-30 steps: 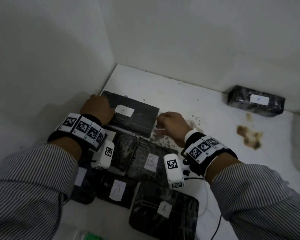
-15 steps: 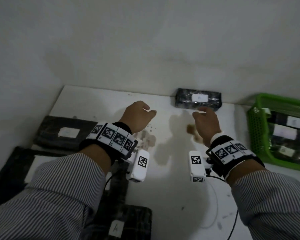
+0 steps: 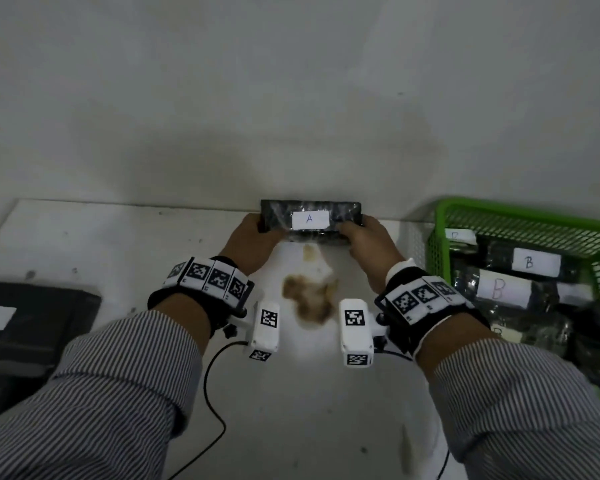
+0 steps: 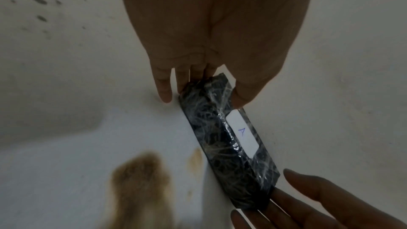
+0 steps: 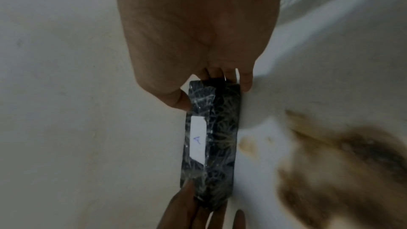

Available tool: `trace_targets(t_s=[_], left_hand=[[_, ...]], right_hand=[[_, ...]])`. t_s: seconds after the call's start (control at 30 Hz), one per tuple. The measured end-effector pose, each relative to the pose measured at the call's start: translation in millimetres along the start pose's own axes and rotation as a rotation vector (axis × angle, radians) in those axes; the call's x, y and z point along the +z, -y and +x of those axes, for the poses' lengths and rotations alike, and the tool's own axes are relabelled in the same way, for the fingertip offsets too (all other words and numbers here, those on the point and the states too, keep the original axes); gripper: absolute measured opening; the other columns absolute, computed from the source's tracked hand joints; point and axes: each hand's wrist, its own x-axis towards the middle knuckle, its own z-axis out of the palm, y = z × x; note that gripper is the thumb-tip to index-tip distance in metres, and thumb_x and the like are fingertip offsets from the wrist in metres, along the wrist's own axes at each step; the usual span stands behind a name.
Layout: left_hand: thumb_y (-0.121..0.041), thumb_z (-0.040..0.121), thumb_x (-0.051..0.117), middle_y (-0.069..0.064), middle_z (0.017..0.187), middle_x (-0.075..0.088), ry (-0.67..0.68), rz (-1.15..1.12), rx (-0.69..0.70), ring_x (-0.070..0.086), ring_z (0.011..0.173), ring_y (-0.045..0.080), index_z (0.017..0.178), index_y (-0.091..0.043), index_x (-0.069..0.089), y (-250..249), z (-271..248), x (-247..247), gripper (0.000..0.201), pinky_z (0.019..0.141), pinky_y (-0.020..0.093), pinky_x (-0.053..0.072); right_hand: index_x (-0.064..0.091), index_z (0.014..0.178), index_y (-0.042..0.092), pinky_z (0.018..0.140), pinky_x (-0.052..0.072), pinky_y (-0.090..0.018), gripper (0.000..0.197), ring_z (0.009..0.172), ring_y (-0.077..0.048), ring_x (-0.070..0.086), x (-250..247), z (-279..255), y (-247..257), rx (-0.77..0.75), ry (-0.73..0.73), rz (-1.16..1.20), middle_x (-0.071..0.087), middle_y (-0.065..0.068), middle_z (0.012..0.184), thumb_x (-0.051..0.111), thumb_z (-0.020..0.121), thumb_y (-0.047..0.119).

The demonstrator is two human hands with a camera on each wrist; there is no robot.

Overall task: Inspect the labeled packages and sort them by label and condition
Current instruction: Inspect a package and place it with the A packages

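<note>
Basket (image 3: 520, 216) and its packages (image 3: 534, 289) edge-cropped.

Striped sleeves (image 3: 111, 393), marker-tagged black wristbands (image 3: 205, 277)

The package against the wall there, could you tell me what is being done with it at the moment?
A person is sorting wrapped black packages by label. Both hands grip the package marked A at the back of the white table, by the wall: the left hand holds its left end, the right hand its right end. A green basket to the right already holds packages labelled B. More black packages lie at the left, and a brown stain marks the table between the wrists.
</note>
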Motion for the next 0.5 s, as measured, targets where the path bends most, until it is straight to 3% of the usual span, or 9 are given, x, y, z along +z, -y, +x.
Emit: trace_targets(t_s=[0.03, 0.1, 0.17, 0.27, 0.33, 0.4, 0.5], left_hand=[[-0.066, 0.077, 0.063, 0.008, 0.105, 0.069, -0.029, -0.025, 0.006, 0.063, 0.091, 0.027, 0.114, -0.013, 0.066, 2.0, -3.5, 4.6, 0.066, 0.083, 0.041, 0.052], [-0.051, 0.092, 0.064, 0.011, 0.106, 0.066, -0.086, -0.076, 0.011, 0.064, 0.096, 0.031, 0.111, -0.007, 0.059, -2.4, -19.3, 13.4, 0.048, 0.090, 0.050, 0.054], [-0.043, 0.098, 0.062, 0.006, 0.105, 0.060, -0.151, -0.094, 0.034, 0.062, 0.096, 0.027, 0.108, -0.008, 0.054, -1.6, -32.4, 19.5, 0.037, 0.093, 0.054, 0.055], [-0.066, 0.086, 0.059, 0.004, 0.110, 0.060, -0.252, -0.111, 0.061, 0.063, 0.104, 0.025, 0.098, -0.019, 0.057, -1.8, -59.1, 21.2, 0.049, 0.092, 0.052, 0.057], [-0.064, 0.090, 0.059, -0.005, 0.101, 0.060, -0.291, -0.111, 0.073, 0.063, 0.102, 0.023, 0.091, -0.024, 0.054, -2.1, -83.0, 20.4, 0.040, 0.092, 0.048, 0.056], [-0.053, 0.095, 0.060, -0.009, 0.095, 0.058, -0.327, -0.138, 0.088, 0.063, 0.096, 0.022, 0.093, -0.021, 0.052, -1.6, -108.0, 20.1, 0.033, 0.089, 0.044, 0.056], [-0.051, 0.096, 0.060, -0.005, 0.101, 0.059, -0.303, -0.245, 0.070, 0.061, 0.094, 0.016, 0.112, -0.016, 0.050, 2.6, -139.9, 17.1, 0.039, 0.087, 0.039, 0.055]], right_hand=[[0.064, 0.122, 0.015, 0.070, 0.042, -0.029, 0.026, 0.085, -0.014, 0.056, -0.9, -1.9, -2.6, -0.018, -0.013, 0.005, 0.066, -0.002, 0.110, 0.059, 0.098, 0.024], [0.062, 0.113, 0.013, 0.066, 0.040, -0.029, 0.017, 0.081, -0.012, 0.053, -4.0, -7.5, -11.4, -0.028, -0.059, 0.017, 0.060, 0.000, 0.098, 0.059, 0.100, 0.024], [0.053, 0.118, 0.016, 0.075, 0.044, -0.032, 0.026, 0.088, -0.013, 0.055, -7.7, -17.7, -20.5, -0.022, -0.111, 0.043, 0.059, -0.003, 0.110, 0.062, 0.099, 0.032], [0.051, 0.126, 0.015, 0.098, 0.048, -0.037, 0.046, 0.106, -0.021, 0.057, -12.5, -35.8, -29.5, -0.043, -0.191, 0.035, 0.049, -0.007, 0.131, 0.066, 0.096, 0.046], [0.051, 0.124, 0.014, 0.102, 0.046, -0.037, 0.046, 0.110, -0.023, 0.055, -18.2, -55.1, -30.5, -0.088, -0.222, 0.025, 0.045, -0.008, 0.132, 0.064, 0.096, 0.049], [0.049, 0.121, 0.017, 0.098, 0.045, -0.037, 0.045, 0.111, -0.025, 0.055, -23.5, -78.8, -28.0, -0.134, -0.228, 0.005, 0.047, -0.008, 0.128, 0.061, 0.097, 0.053], [0.041, 0.120, 0.017, 0.076, 0.044, -0.030, 0.042, 0.092, -0.015, 0.058, -26.2, -121.4, -20.0, -0.179, -0.190, 0.085, 0.058, -0.001, 0.107, 0.058, 0.100, 0.049]])
